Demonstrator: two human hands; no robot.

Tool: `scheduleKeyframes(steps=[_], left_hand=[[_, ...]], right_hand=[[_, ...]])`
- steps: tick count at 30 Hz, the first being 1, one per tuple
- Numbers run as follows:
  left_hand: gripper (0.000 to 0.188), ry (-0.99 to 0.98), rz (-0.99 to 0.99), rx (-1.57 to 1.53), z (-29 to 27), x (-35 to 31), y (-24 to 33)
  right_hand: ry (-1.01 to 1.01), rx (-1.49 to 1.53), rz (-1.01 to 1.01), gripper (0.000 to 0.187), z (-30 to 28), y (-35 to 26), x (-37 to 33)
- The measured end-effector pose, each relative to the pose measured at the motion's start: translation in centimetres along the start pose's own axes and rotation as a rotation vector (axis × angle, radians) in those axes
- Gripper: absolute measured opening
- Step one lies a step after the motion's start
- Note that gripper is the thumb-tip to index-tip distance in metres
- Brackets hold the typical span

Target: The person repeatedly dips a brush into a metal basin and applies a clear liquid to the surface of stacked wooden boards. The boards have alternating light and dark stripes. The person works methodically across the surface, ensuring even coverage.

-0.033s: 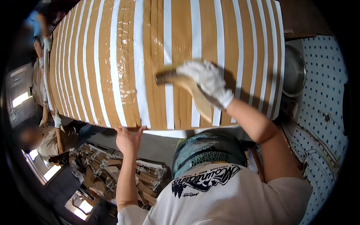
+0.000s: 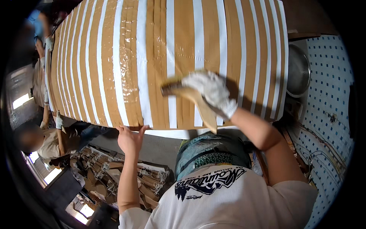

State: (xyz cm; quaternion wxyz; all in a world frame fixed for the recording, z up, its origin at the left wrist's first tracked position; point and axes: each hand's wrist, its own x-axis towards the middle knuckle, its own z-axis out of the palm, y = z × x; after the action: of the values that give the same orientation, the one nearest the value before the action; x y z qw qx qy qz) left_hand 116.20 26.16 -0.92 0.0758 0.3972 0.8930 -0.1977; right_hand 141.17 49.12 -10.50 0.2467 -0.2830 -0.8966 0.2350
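Note:
A wide stack of brown cardboard strips with white strips between them fills the upper middle, its surface shiny and wet in places. My right hand, in a white glove, is closed around a broad wooden-handled brush. The brush's bristle end points left and lies over the strips; its handle tip reaches the near edge. My bare left hand rests against the stack's near edge, thumb and forefinger spread apart. Its other fingers are partly hidden.
A round metal basin stands right of the stack, near a blue-dotted white sheet. Tied cardboard pieces lie below left. Along the left side, a person in a tan shirt and another in blue have gloved hands near the stack.
My right hand and the brush have shifted slightly toward me and a little right across the strips. My left hand stays at the edge, moved barely at all.

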Motion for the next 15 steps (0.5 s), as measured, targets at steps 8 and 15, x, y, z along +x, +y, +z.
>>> scheduleKeyframes(steps=[8,15], left_hand=[[0.071,0.091,0.162,-0.216,0.5,0.3,-0.5],[0.055,0.025,0.070,-0.043,1.7,0.5,-1.2]], right_hand=[[-0.294,0.401,0.107,0.023,-4.3,-1.5,-3.4],[-0.132,-0.004,0.152,0.033,-0.5,-6.1,-7.6]])
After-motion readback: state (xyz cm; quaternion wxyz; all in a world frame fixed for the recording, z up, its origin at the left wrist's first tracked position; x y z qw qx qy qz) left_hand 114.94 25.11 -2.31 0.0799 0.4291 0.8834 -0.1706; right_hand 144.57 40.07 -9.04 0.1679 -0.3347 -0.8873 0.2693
